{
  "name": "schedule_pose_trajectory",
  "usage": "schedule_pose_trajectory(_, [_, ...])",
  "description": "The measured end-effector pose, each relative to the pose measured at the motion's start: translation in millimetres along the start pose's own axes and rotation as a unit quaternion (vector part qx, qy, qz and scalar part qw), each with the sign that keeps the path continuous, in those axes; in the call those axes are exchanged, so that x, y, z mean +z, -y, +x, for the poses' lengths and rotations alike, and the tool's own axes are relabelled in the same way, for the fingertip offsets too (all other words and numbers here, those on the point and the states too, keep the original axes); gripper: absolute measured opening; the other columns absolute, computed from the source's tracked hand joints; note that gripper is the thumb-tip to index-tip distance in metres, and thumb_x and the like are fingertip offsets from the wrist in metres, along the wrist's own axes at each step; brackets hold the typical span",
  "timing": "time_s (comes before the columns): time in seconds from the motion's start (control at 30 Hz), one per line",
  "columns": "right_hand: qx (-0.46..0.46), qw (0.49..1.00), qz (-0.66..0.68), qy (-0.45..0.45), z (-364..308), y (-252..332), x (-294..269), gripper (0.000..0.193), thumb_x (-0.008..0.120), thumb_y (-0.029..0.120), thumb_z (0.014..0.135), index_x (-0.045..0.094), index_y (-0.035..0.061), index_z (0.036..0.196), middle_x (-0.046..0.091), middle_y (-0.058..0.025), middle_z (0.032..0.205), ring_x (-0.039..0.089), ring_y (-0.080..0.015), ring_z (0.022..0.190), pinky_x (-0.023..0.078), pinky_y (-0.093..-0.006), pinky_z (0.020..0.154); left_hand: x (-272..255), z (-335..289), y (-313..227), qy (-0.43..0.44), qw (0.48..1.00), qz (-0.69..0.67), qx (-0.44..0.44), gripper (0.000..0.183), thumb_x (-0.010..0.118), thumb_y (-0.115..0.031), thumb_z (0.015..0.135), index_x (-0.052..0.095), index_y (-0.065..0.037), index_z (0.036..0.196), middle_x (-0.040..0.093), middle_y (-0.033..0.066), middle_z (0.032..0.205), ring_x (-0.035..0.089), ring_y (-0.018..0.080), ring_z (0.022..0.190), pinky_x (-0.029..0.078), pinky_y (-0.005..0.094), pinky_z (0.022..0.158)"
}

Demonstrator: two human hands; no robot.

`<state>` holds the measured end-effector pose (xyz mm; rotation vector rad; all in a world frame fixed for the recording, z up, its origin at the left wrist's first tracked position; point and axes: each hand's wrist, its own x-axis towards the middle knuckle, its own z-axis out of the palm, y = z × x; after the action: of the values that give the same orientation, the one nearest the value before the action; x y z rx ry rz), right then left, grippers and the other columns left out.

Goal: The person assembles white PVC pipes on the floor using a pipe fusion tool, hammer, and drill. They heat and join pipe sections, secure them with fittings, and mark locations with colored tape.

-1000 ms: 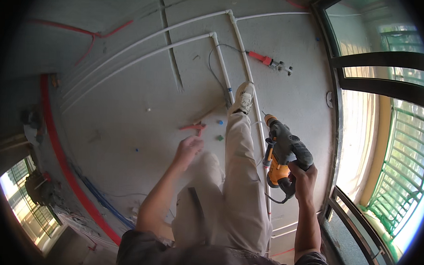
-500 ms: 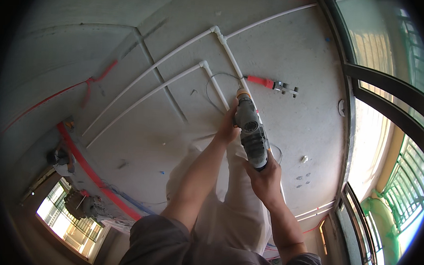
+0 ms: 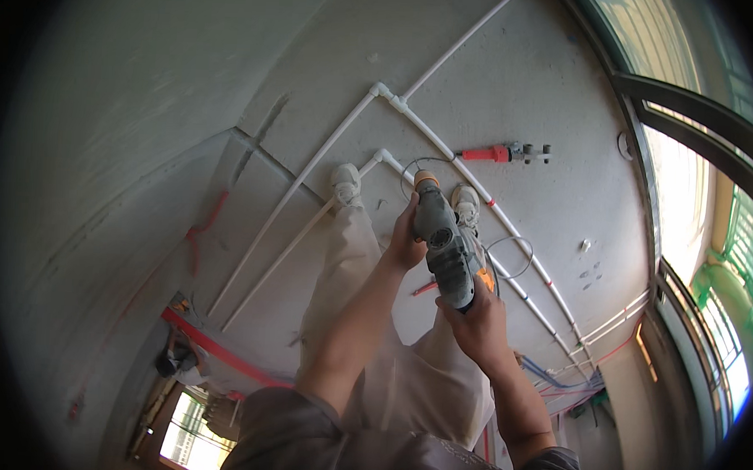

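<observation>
A grey hammer drill (image 3: 444, 235) with an orange collar hangs before my legs, its front end pointing away from me. My left hand (image 3: 405, 240) is wrapped round its left side near the front. At the rear, my right hand (image 3: 478, 325) grips the handle; an orange patch shows beside it, and the trigger is hidden. I cannot see a bit clearly at the collar. Beyond the drill, a red-handled pipe welding tool (image 3: 487, 153) lies on the floor, its thin grey cable looping back toward the drill.
White pipes (image 3: 455, 164) with elbows and a tee run along the floor around my shoes (image 3: 348, 183). A red strip (image 3: 220, 346) crosses at lower left, near another person (image 3: 181, 359). Framed windows (image 3: 693, 110) line the right. A small white fitting (image 3: 585, 244) lies near them.
The view has swung, so the pipes and window sit differently. Both my shoes and more pipe at lower right now show. Both hands keep their hold on the hammer drill.
</observation>
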<state>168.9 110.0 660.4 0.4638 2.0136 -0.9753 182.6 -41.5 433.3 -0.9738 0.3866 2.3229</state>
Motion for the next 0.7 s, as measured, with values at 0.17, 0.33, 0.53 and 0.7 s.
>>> schedule_pose_trajectory(0.17, [-0.016, 0.998, 0.031, -0.057, 10.5, 40.4, 45.5, 0.041, 0.083, 0.019, 0.087, 0.065, 0.0006, 0.119, 0.074, -0.0227, 0.102, 0.073, -0.0452, 0.096, 0.057, -0.0496, 0.081, -21.1, 0.9, -59.8, -0.018, 0.998, 0.001, -0.067, 0.051, 0.035, -0.048, 0.119, 0.066, -0.008, 0.129, 0.073, 0.0067, 0.115, 0.072, 0.0199, 0.106, 0.058, 0.0374, 0.099])
schedule_pose_trajectory(0.33, [-0.019, 0.998, 0.010, -0.055, 27.9, 54.4, 79.8, 0.052, 0.078, 0.017, 0.086, 0.061, 0.0017, 0.134, 0.071, -0.0202, 0.109, 0.071, -0.0427, 0.101, 0.057, -0.0522, 0.085, -31.8, 18.0, -116.7, -0.063, 0.988, 0.071, -0.122, 0.051, 0.042, -0.051, 0.115, 0.067, -0.008, 0.127, 0.075, 0.0102, 0.115, 0.073, 0.0244, 0.105, 0.059, 0.0414, 0.098])
schedule_pose_trajectory(0.53, [-0.019, 0.990, 0.109, -0.092, 52.1, 57.2, 98.4, 0.036, 0.076, 0.014, 0.083, 0.060, 0.0026, 0.113, 0.073, -0.0211, 0.104, 0.072, -0.0436, 0.096, 0.057, -0.0542, 0.079, -22.5, 40.0, -158.4, -0.165, 0.937, 0.214, -0.222, 0.042, 0.065, -0.042, 0.107, 0.069, -0.004, 0.123, 0.075, 0.0117, 0.109, 0.074, 0.0258, 0.100, 0.061, 0.0411, 0.094])
schedule_pose_trajectory(0.7, [0.048, 0.987, 0.136, -0.075, 89.5, 56.1, 112.1, 0.029, 0.075, 0.012, 0.083, 0.060, 0.0031, 0.107, 0.072, -0.0202, 0.101, 0.072, -0.0432, 0.095, 0.057, -0.0535, 0.078, -27.5, 77.8, -170.0, -0.203, 0.899, 0.293, -0.253, 0.043, 0.070, -0.042, 0.102, 0.068, -0.003, 0.121, 0.075, 0.0114, 0.106, 0.073, 0.0253, 0.097, 0.060, 0.0405, 0.092])
